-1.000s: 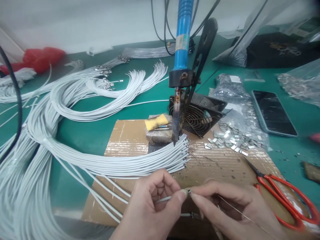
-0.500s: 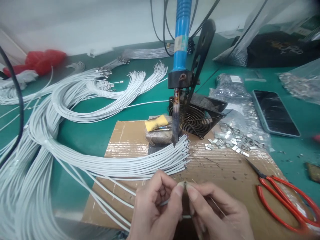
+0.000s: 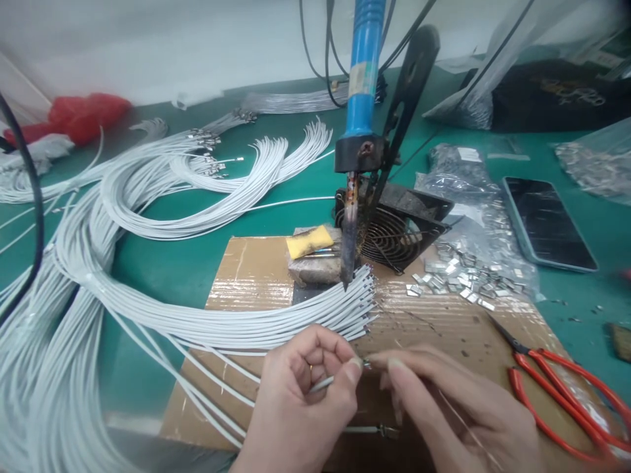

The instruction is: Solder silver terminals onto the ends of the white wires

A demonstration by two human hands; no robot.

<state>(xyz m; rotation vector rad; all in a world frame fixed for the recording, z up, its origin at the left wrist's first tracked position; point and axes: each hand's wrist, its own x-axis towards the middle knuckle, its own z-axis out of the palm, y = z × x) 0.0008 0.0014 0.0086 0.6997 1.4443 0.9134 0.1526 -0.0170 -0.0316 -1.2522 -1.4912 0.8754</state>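
Observation:
My left hand pinches a white cable close to its end, where a small metal tip pokes out past the thumb. Just right of that tip is my right hand, its fingers bent together; a thin wire runs down across it. Whether its fingertips touch the tip is hard to tell. Below the hands lies another white cable end with a metal terminal. A soldering iron with a blue handle hangs tip down in a black clamp, above the ends of a white cable bundle.
Red-handled scissors lie on the cardboard at the right. Behind them are loose metal terminals, plastic bags and a phone. A small black fan and a yellow sponge stand near the iron. Cable coils cover the left.
My right hand has moved right and its thumb has come away from my left fingertips. The metal tip and the terminal below now show.

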